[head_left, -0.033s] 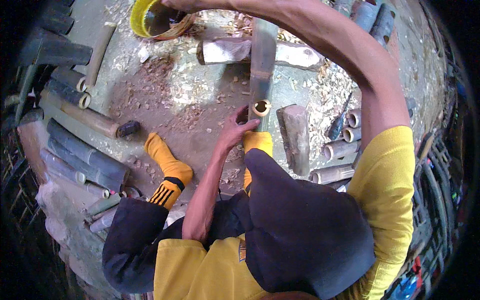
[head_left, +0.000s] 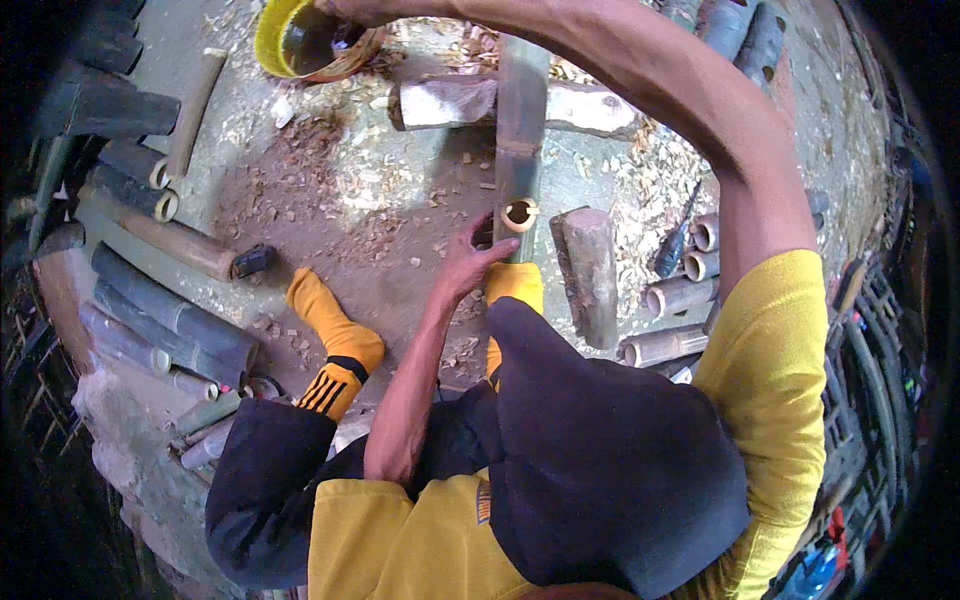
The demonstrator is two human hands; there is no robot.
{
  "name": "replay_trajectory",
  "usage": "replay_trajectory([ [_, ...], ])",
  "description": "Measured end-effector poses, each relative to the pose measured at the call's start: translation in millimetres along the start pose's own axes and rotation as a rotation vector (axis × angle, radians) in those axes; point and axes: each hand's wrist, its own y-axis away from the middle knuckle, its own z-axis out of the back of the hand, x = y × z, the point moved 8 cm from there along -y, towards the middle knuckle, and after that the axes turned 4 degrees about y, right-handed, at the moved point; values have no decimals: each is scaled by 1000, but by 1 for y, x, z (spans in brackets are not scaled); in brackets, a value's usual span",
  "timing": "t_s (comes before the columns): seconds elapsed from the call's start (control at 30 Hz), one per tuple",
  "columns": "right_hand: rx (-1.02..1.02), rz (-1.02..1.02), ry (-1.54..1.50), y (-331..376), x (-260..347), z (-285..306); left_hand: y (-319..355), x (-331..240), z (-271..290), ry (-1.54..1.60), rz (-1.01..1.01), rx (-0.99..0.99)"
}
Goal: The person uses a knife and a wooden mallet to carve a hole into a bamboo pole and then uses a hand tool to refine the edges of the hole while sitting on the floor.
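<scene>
Bamboo tube [head_left: 520, 165]: ahead of you, long axis pointing away across the pale log [head_left: 450, 103] | your left hand [head_left: 478, 258]: nearer, curled, thumb touching its near end | your right hand [head_left: 362, 9]: at yellow bucket [head_left: 270, 42], cropped | either grip: can't tell

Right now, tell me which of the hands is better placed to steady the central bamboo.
Probably the left hand: it touches the near end of the bamboo, while the right hand is away at the bucket.
</scene>
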Motion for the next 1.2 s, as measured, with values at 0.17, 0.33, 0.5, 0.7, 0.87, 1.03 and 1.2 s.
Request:
replay_trajectory([
  [0.17, -313, -244, -397, 63, -17, 49, 18, -53, -5, -519, -505, -436],
  [0.33, -554, -587, -971, 205, -23, 64, 22, -86, -45, -758, -886, -496],
  [0.5, -385, -931, -1421, 312, 24, 34, 21, -92, -21, -699, -980, -412],
  [0.7, -68, -1201, -2258, 384, 143, -24, 67, -84, 65, -455, -699, -1087],
  [0.87, 42, -1391, -2120, 396, 212, -86, 80, -34, 41, -263, -315, -720],
  [1.03, 54, -1514, -2302, 405, 218, -97, 77, -16, 23, -262, -253, -619],
  [1.2, 5, -1558, -2455, 402, 191, -59, 63, 0, 34, -237, -235, -644],
])
